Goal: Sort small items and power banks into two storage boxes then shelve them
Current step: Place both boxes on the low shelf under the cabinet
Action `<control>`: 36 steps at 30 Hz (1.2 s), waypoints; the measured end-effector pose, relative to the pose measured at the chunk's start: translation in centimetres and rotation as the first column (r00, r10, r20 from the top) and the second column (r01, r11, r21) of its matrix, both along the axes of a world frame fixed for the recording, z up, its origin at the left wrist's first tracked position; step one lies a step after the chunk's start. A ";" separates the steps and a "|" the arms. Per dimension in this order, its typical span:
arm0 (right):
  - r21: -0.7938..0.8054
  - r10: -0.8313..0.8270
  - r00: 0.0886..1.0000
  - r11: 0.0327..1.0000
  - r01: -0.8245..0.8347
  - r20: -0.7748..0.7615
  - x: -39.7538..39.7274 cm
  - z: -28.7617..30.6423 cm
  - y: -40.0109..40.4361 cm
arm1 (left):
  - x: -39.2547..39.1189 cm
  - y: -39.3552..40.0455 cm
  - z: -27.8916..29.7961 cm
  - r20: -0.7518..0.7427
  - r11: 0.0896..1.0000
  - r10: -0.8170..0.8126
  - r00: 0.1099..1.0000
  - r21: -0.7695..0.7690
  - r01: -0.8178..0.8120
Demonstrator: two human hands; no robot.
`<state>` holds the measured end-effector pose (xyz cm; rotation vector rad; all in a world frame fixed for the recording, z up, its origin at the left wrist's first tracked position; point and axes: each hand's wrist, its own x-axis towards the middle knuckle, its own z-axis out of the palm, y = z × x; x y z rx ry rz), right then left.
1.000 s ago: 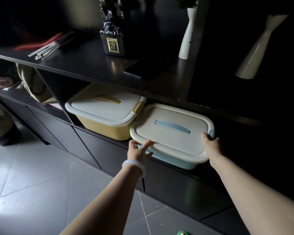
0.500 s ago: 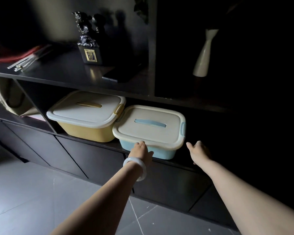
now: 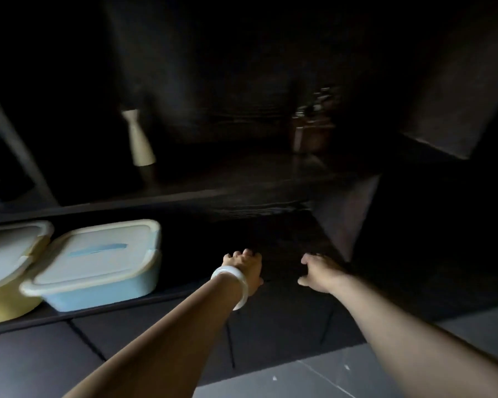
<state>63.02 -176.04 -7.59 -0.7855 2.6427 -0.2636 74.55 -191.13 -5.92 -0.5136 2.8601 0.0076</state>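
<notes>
Both boxes sit on the low shelf (image 3: 161, 300), lids on. The blue box (image 3: 98, 268) lies well to the left of our fingers, its long side running along the shelf front; the yellow box (image 3: 3, 271) touches or nearly touches it further left, partly cut off at the frame edge. Our left hand (image 3: 243, 268) is the nearer of the two to the blue box, yet apart from it, fingers loosely curled and holding nothing. Our right hand (image 3: 318, 271) hangs further right, fingers spread a little and relaxed, also bare. Heavy blur; fine finger detail we cannot tell. We judge the shelving done; any further nudge of the blue box would fall to the left hand, reaching leftward.
</notes>
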 end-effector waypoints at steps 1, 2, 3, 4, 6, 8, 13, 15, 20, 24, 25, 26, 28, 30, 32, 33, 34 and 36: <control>0.019 -0.024 1.000 1.000 0.024 0.012 -0.8 0.4 3.5 | -1.6 3.2 0.2 0.010 0.997 -0.068 0.998 -0.022 0.068; 0.024 -0.057 0.998 0.998 0.056 0.018 -1.6 0.7 7.1 | -3.3 6.4 0.5 0.011 0.990 -0.132 0.991 -0.039 0.133; 0.018 -0.099 0.995 0.995 0.098 0.022 -2.4 1.0 10.8 | -4.9 9.7 0.7 0.002 0.980 -0.194 0.981 -0.052 0.194; 0.006 -0.146 0.989 0.989 0.146 0.023 -3.2 1.3 14.5 | -6.5 13.1 0.9 -0.016 0.966 -0.253 0.967 -0.064 0.251; -0.027 -0.244 0.970 0.969 0.245 0.020 -4.5 2.0 21.3 | -9.5 19.2 1.5 -0.063 0.933 -0.357 0.932 -0.077 0.352; -0.036 -0.340 0.941 0.940 0.340 0.000 -5.4 2.8 27.7 | -12.3 25.0 2.4 -0.087 0.891 -0.452 0.888 -0.081 0.446; -0.031 -0.514 0.857 0.858 0.513 -0.029 -7.5 4.1 40.4 | -18.5 37.2 4.3 -0.069 0.750 -0.659 0.749 -0.131 0.648; -0.029 -0.568 0.823 0.823 0.567 -0.027 -8.4 4.9 44.4 | -21.0 41.3 4.6 -0.049 0.692 -0.719 0.693 -0.148 0.707; 0.041 -0.673 0.734 0.734 0.678 -0.092 -11.4 4.6 52.7 | -27.5 50.2 4.4 -0.017 0.552 -0.831 0.555 -0.134 0.823; 0.122 -0.730 0.677 0.666 0.736 -0.095 -15.6 3.9 58.2 | -33.5 56.5 3.8 0.008 0.452 -0.889 0.457 -0.144 0.881; 0.132 -0.737 0.669 0.656 0.743 -0.096 -16.8 4.0 59.5 | -35.2 57.9 3.8 0.009 0.424 -0.903 0.430 -0.147 0.893; 0.135 -0.742 0.664 0.651 0.747 -0.098 -18.2 4.2 60.8 | -36.9 59.3 3.8 0.007 0.397 -0.915 0.402 -0.154 0.905; 0.126 -0.755 0.649 0.638 0.760 -0.096 -21.1 4.7 63.3 | -40.5 61.8 4.1 0.010 0.351 -0.934 0.357 -0.169 0.921; 0.127 -0.779 0.620 0.608 0.784 -0.098 -24.2 5.0 65.6 | -44.3 64.4 4.3 0.018 0.306 -0.949 0.314 -0.188 0.933; 0.123 -0.806 0.580 0.567 0.814 -0.117 -27.3 4.8 68.0 | -48.0 67.4 4.4 0.033 0.252 -0.964 0.265 -0.210 0.945; 0.119 -0.817 0.562 0.550 0.827 -0.131 -28.5 4.7 69.2 | -49.6 69.0 4.3 0.037 0.228 -0.970 0.242 -0.221 0.948; 0.117 -0.825 0.547 0.535 0.837 -0.143 -29.6 4.6 70.6 | -50.9 70.7 4.3 0.040 0.204 -0.975 0.219 -0.231 0.951; 0.120 -0.844 0.516 0.502 0.856 -0.146 -31.5 4.3 73.1 | -53.3 74.2 3.9 0.056 0.149 -0.985 0.166 -0.237 0.960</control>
